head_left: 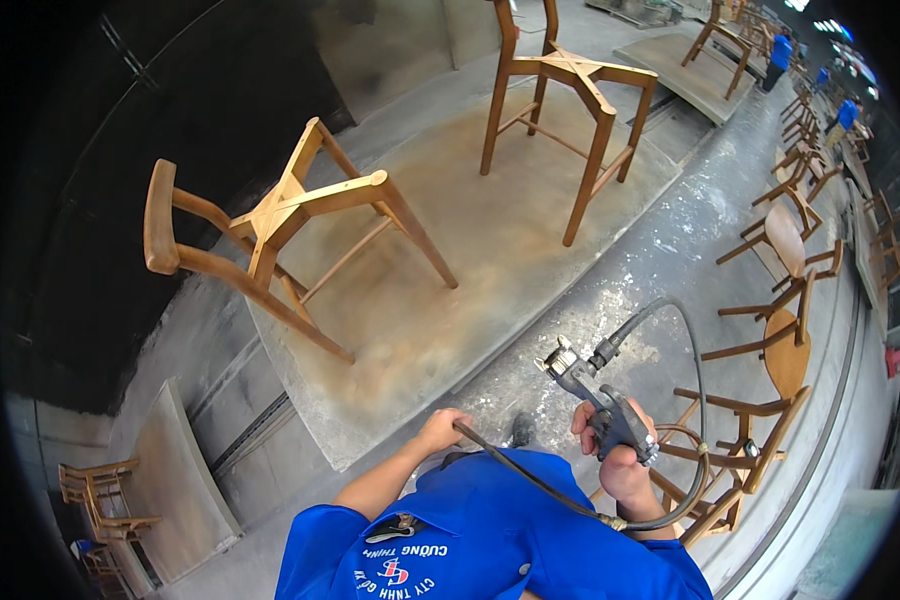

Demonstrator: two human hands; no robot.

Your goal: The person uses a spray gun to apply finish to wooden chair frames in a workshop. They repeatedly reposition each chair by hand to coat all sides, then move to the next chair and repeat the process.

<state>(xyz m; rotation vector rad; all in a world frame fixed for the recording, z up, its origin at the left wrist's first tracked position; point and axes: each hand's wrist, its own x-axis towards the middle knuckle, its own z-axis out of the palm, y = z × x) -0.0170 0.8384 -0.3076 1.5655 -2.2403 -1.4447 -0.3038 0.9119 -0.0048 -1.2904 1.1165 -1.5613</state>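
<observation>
My right hand is wrapped round the grip of a dark spray gun, whose metal nozzle points up and to the left. A dark hose loops away from the gun and bends back down. My left hand is closed round a stretch of hose running across the front of my blue shirt. Ahead, two wooden chair frames with crossed seat braces stand on a stained board: one chair frame leans in view at the left, the other chair frame is farther back. Neither hand touches them.
Several brown chairs line the floor on the right. The stained board has a raised edge close before me. Another board with a chair lies at lower left. People in blue are far off at upper right.
</observation>
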